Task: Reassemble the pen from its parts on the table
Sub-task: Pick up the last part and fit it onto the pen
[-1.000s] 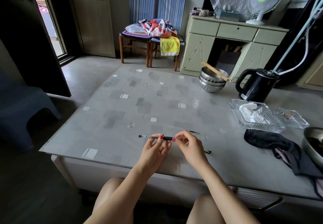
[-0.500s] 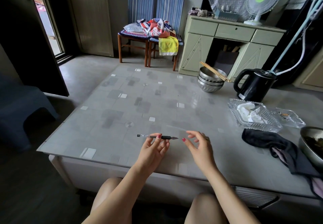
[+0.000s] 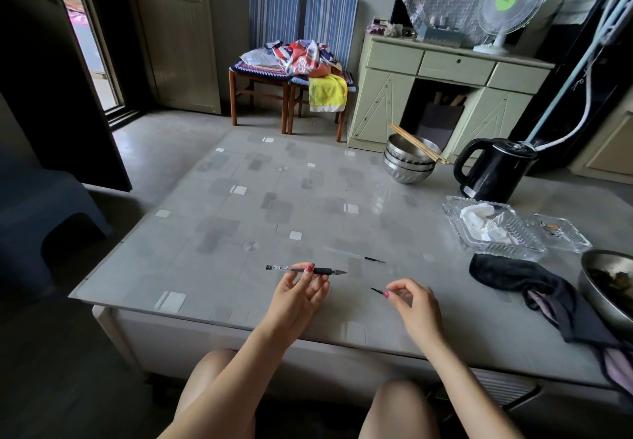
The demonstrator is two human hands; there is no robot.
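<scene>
My left hand [image 3: 301,289] pinches the pen barrel [image 3: 291,269] level above the table's near edge. The barrel is clear, with a black end plug at its left and a black grip and pointed tip [image 3: 337,272] at its right. To the right, my right hand [image 3: 412,301] holds a small thin black pen part [image 3: 376,290] between thumb and forefinger, just above the table; its dark end pokes out leftwards. A thin refill [image 3: 356,255] with a dark tip lies on the table beyond both hands.
The grey glass-topped table [image 3: 239,219] carries stacked steel bowls with chopsticks [image 3: 409,161], a black kettle [image 3: 493,169], a glass tray with tissue [image 3: 489,228], a smaller glass dish [image 3: 561,233], a dark cloth [image 3: 513,276] and a steel bowl [image 3: 606,284] at the right.
My right hand left the barrel's tip, moved right and down to the table, and took hold of the small black part that lay there. The left hand kept the barrel level.
</scene>
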